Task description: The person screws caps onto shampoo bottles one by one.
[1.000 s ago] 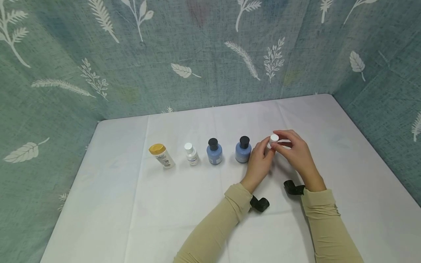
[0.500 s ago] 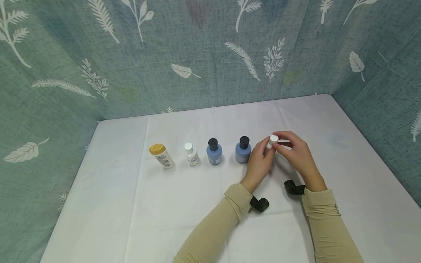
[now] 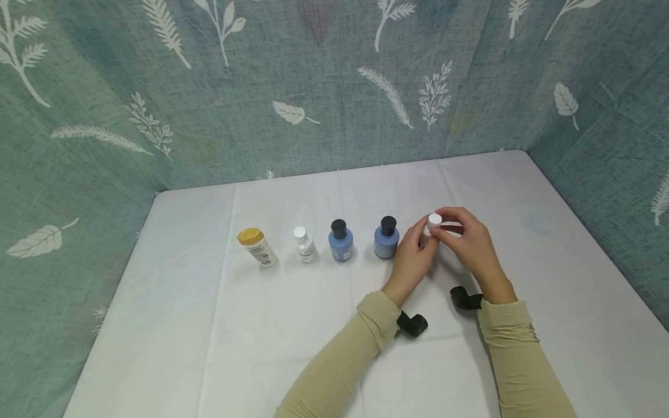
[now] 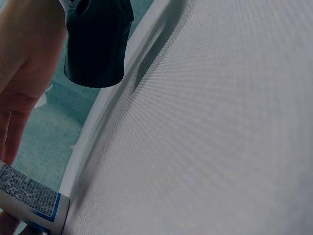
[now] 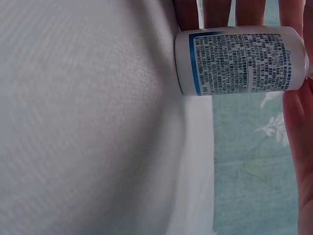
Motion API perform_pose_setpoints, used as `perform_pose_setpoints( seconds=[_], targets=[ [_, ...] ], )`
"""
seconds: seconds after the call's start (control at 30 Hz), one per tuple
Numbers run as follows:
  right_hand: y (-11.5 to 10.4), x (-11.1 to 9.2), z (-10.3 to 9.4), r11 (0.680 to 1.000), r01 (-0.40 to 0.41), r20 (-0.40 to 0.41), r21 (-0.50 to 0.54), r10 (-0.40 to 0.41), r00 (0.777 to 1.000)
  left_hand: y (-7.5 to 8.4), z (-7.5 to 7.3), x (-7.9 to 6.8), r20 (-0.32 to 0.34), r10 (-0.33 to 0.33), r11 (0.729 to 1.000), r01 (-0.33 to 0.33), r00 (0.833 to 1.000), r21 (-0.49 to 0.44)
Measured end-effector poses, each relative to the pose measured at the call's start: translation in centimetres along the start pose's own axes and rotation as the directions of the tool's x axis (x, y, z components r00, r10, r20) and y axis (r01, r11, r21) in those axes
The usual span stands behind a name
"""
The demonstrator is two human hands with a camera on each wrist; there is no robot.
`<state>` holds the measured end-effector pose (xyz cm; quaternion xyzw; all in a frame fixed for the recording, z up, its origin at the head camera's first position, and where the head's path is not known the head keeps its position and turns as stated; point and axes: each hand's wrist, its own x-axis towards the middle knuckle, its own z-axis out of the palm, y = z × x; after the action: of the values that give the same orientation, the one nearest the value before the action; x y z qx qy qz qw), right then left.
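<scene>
A small white bottle (image 5: 239, 61) with dense printed text and a blue label border stands upright on the white cloth at the right of the row. My left hand (image 3: 410, 261) grips its body from the left side, hiding most of it in the head view. With thumb and fingers my right hand (image 3: 473, 244) pinches the white cap (image 3: 434, 220) from the right. In the left wrist view the lower end of the bottle shows at the bottom left corner. Just left of my left hand is a blue bottle (image 3: 386, 244) with a black cap.
Further left stand another blue bottle (image 3: 341, 247), a white bottle (image 3: 305, 247) and a white bottle with a yellow cap (image 3: 259, 251). The white-covered table (image 3: 282, 325) meets a green leaf-patterned curtain (image 3: 324, 139) behind. A black wrist device (image 3: 413, 324) sits by each cuff.
Both hands keep their hold on the bottle and cap. The right hand and the cap have shifted very slightly left; the other bottles stay put.
</scene>
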<state>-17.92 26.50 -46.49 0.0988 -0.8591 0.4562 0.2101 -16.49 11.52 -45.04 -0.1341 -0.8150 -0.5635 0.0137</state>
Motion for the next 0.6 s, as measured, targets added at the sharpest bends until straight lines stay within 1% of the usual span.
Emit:
perform_pose_setpoints(
  seconds=[0.03, 0.07, 0.13, 0.2, 0.27, 0.3, 0.37, 0.43, 0.47, 0.6],
  targets=[
    [-1.0, 0.0, -0.3, 1.000, -0.009, 0.009, 0.005, 0.008, 1.000, 0.0, 0.0, 0.0, -0.001, -0.001, 1.000, 0.001, 1.000, -0.001],
    [-1.1, 0.0, -0.3, 1.000, -0.004, 0.009, 0.000, 0.004, 1.000, 0.0, 0.0, 0.0, -0.004, -0.001, 1.000, 0.001, 1.000, 0.001],
    [-2.8, 0.0, -0.7, 1.000, -0.023, 0.028, 0.020, 0.022, 0.999, -0.1, 0.1, 0.0, -0.008, 0.004, 1.000, -0.004, 1.000, 0.001],
    [-3.6, 0.0, -0.9, 0.999, -0.038, 0.039, 0.023, 0.037, 0.999, -0.2, 0.1, 0.0, -0.009, 0.006, 1.000, -0.006, 1.000, 0.000],
    [-3.2, -0.1, -0.8, 0.998, -0.032, 0.038, 0.048, 0.030, 0.999, -0.2, 0.1, 0.0, -0.011, 0.015, 1.000, -0.015, 1.000, 0.001],
    [-3.9, -0.1, -1.0, 0.997, -0.047, 0.049, 0.065, 0.044, 0.998, -0.2, 0.1, 0.0, -0.011, 0.017, 1.000, -0.017, 1.000, 0.003],
    [-4.0, -0.1, -1.0, 0.997, -0.055, 0.053, 0.061, 0.051, 0.997, -0.2, 0.1, 0.0, -0.016, 0.022, 1.000, -0.022, 1.000, 0.005],
    [-4.6, 0.0, -1.2, 0.996, -0.066, 0.060, 0.064, 0.062, 0.996, -0.2, 0.2, 0.1, -0.018, 0.024, 1.000, -0.024, 1.000, 0.009],
    [-4.9, 0.0, -1.3, 0.996, -0.071, 0.062, 0.049, 0.068, 0.996, -0.2, 0.2, 0.1, -0.019, 0.024, 1.000, -0.024, 1.000, 0.010],
    [-4.3, 0.0, -1.1, 0.998, -0.050, 0.056, 0.023, 0.049, 0.997, -0.1, 0.2, 0.0, -0.011, 0.014, 1.000, -0.014, 1.000, 0.003]
  ],
)
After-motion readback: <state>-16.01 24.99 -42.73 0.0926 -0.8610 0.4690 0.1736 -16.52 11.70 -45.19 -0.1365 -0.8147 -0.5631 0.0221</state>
